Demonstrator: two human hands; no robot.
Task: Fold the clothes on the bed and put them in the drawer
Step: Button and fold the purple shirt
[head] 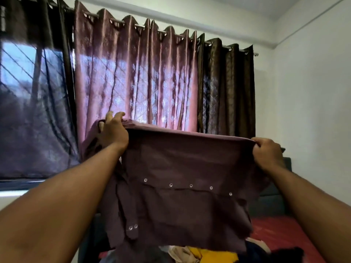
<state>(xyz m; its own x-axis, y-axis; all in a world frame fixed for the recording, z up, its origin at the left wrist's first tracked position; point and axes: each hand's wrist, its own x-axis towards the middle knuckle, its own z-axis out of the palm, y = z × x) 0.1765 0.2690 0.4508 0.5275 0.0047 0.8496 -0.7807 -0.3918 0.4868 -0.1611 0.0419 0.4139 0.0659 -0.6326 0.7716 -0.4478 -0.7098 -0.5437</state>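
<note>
Stretching forward with both arms raised, the left hand [114, 132] and right hand [266, 152] hold a maroon shirt [182, 186] up. Fingers of each hand are clamped on its top edge, above the clothes pile [209, 255] on the bed [281, 232].

Held-up maroon shirt [182, 179] blocks view ahead; clothes pile [209, 253] crowds bed below; red sheet [281, 232] right lies bare

A shirt [182, 183] hangs in the middle, its top edge held by the left hand [112, 132] on the left and the right hand [267, 153] on the right. Behind it hang curtains [136, 73]. Below it, clothes [209, 255] lie on the bed [281, 232].
</note>
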